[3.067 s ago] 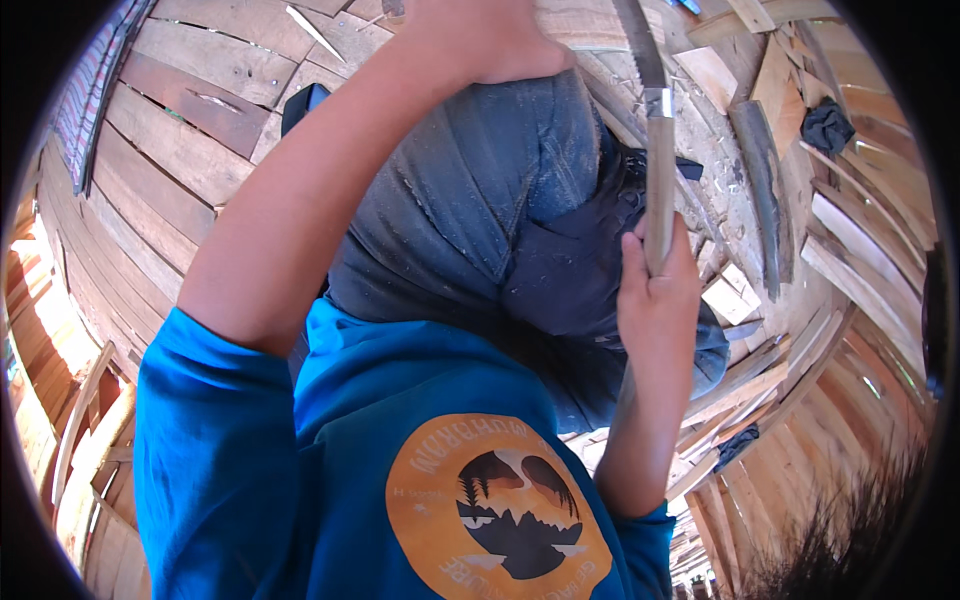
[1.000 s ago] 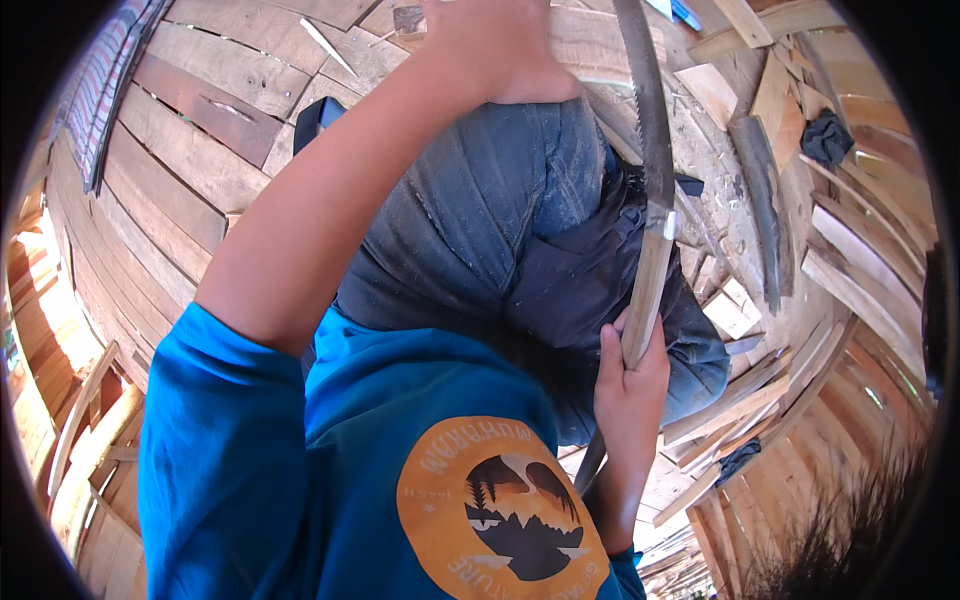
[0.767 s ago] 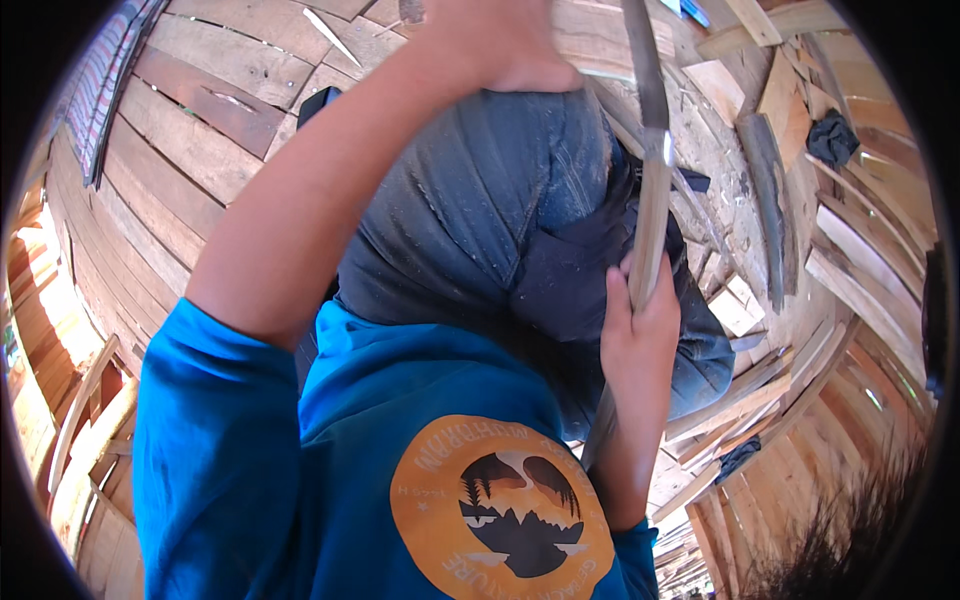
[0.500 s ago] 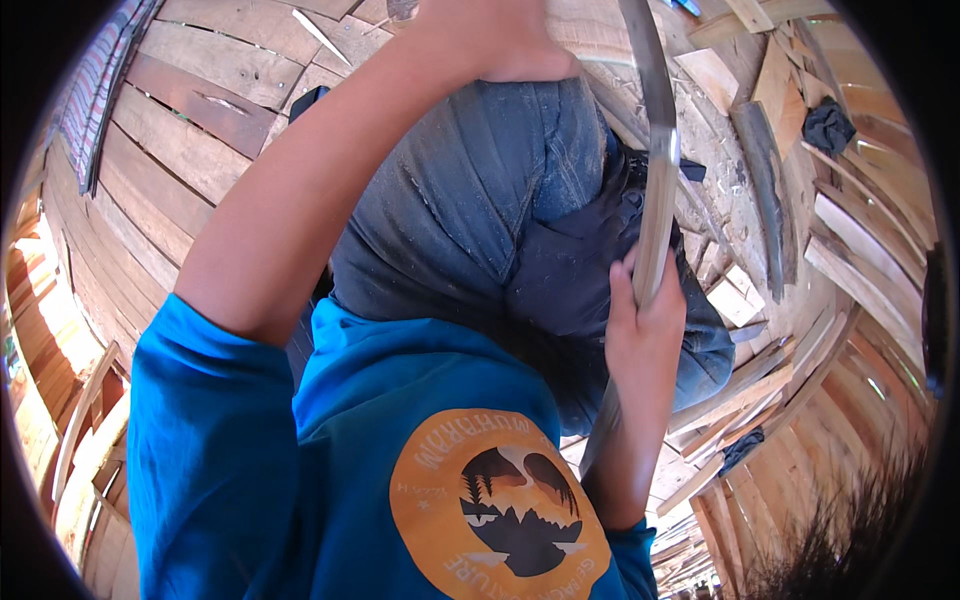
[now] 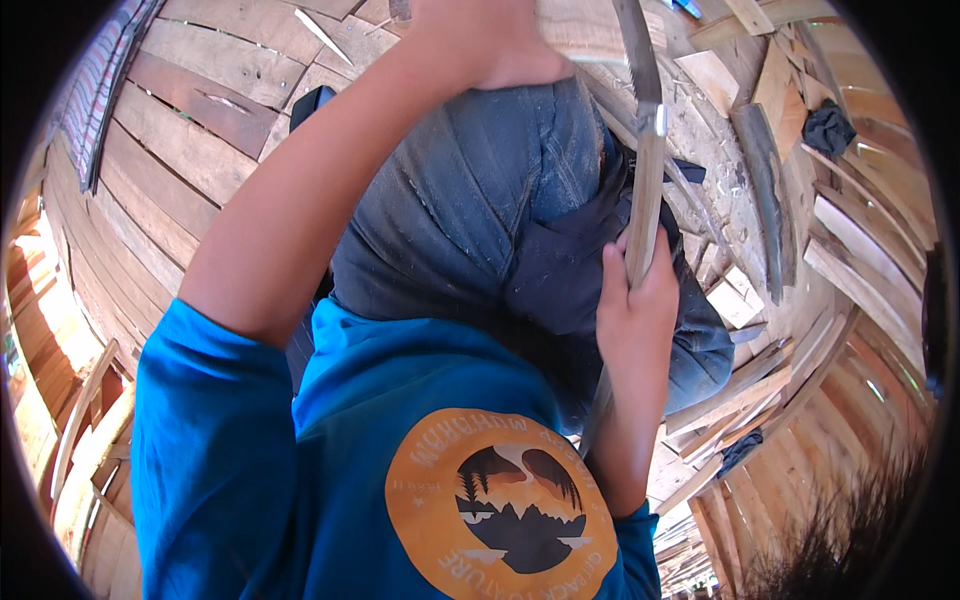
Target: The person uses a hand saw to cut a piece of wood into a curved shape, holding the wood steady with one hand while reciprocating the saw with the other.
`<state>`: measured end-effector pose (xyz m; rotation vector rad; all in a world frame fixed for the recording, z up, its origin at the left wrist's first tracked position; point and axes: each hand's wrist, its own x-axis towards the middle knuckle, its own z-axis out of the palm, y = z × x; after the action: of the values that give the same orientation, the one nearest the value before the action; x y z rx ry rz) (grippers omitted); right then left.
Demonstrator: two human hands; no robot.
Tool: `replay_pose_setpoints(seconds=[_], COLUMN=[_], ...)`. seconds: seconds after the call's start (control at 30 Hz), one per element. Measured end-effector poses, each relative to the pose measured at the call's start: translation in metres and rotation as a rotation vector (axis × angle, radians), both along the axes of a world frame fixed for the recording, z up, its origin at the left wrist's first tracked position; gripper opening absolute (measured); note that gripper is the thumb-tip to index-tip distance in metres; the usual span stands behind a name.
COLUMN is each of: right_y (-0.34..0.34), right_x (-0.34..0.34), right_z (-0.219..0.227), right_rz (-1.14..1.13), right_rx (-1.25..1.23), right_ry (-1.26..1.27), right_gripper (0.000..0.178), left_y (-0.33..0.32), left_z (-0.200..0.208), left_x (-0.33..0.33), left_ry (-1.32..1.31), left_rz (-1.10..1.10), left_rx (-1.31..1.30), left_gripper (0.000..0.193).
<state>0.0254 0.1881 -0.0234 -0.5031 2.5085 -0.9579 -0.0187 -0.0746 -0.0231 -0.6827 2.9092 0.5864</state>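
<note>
In my right hand (image 5: 640, 300) is a long-handled knife (image 5: 648, 190), its fingers wrapped round the pale wooden handle. A bright metal collar joins the handle to a narrow grey blade, which points away and runs out at the top edge. The handle's rear end passes back along my right forearm. My left hand (image 5: 490, 40) is at the top edge, above my bent knee, with the thumb side toward the blade. Its fingers are cut off by the frame. Just right of it lies a pale piece of wood (image 5: 600, 35), close to the blade.
I sit on a plank floor (image 5: 160, 120) with my legs in dark jeans (image 5: 450, 180) folded before me. Wood offcuts and strips (image 5: 765, 190) lie to the right among shavings. A dark cloth (image 5: 828, 128) lies at the far right, a striped cloth (image 5: 95, 100) at the far left.
My right hand and the knife have slid a little away from me and slightly left. My left hand has barely moved.
</note>
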Motion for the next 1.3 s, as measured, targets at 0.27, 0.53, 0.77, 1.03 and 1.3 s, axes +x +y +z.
replay_pose_setpoints(seconds=[0.27,0.53,0.77,1.03,1.3], right_y=[0.018,0.048,0.018,0.01,0.04], right_x=[0.002,0.033,0.001,0.002,0.035], right_z=[0.011,0.018,0.007,-0.001,0.023], right_rz=[0.002,-0.053,0.02,0.004,-0.052], right_rx=[0.022,0.037,0.005,-0.023,0.066], right_ry=[0.001,-0.097,-0.035,0.018,-0.124], right_gripper=[0.011,0.012,0.011,0.009,0.013], left_y=[0.002,0.007,-0.008,0.005,-0.002], left_z=[0.002,0.003,0.009,0.009,-0.003], left_x=[-0.006,-0.011,-0.008,-0.002,-0.01], left_ry=[-0.039,-0.08,-0.154,-0.073,-0.038], left_rz=[-0.031,-0.034,-0.014,-0.063,-0.014], left_rx=[-0.041,-0.006,0.056,-0.028,-0.005], left_gripper=[0.071,0.073,0.076,0.072,0.071])
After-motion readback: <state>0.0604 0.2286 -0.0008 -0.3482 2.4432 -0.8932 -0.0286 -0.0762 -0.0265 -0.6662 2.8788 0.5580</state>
